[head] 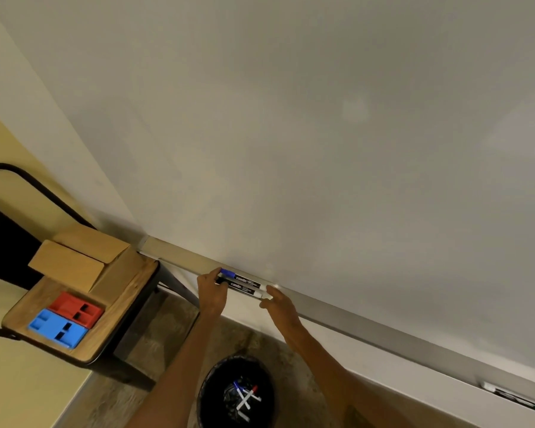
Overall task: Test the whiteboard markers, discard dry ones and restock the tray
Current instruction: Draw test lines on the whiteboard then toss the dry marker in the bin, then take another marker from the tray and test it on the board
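Observation:
Two white markers lie side by side on the whiteboard's metal tray (368, 329): a blue-capped marker (241, 277) behind and a black-capped marker (243, 288) in front. My left hand (212, 293) pinches their capped ends. My right hand (277, 299) touches the black-capped marker's far end with its fingertips. Below, a black bin (237, 393) holds several discarded markers (244, 396) with blue and red caps. Farther right on the tray rest more markers (519, 398), one with a green cap.
A blank whiteboard (322, 134) fills the upper view. At the left a wooden chair (105, 332) carries a cardboard box (87, 264), a red holder (76, 308) and a blue holder (57, 329). The floor is speckled stone.

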Demonstrator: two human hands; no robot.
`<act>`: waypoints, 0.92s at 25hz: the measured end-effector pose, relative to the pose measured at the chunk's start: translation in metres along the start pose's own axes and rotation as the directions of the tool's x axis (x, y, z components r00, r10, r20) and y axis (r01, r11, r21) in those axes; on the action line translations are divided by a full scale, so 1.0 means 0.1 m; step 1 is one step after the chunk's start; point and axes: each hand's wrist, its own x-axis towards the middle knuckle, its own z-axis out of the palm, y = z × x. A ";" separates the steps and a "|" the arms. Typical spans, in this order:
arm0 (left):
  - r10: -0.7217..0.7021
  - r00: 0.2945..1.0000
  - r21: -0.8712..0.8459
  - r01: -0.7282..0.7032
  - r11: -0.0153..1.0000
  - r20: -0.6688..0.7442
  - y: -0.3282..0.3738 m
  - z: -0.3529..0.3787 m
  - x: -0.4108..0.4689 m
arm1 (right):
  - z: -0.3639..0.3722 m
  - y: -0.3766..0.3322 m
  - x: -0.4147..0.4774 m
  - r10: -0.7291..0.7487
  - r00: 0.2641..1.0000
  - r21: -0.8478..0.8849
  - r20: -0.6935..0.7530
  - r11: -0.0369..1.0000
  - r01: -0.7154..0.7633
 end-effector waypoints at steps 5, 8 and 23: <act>-0.007 0.994 -0.016 0.005 1.000 -0.108 0.11 0.03 -0.28 | -0.15 0.07 -0.11 -0.032 0.999 -0.017 -0.018 0.999 0.032; 0.087 0.988 -0.026 -0.091 0.996 -0.126 0.27 0.19 -0.52 | -0.36 0.08 -0.32 -0.080 0.993 0.030 -0.091 0.996 0.083; 0.267 0.884 -0.043 -0.272 0.961 0.384 0.81 2.78 -3.22 | -3.14 1.84 -1.99 -0.127 0.789 0.068 -0.602 0.976 0.208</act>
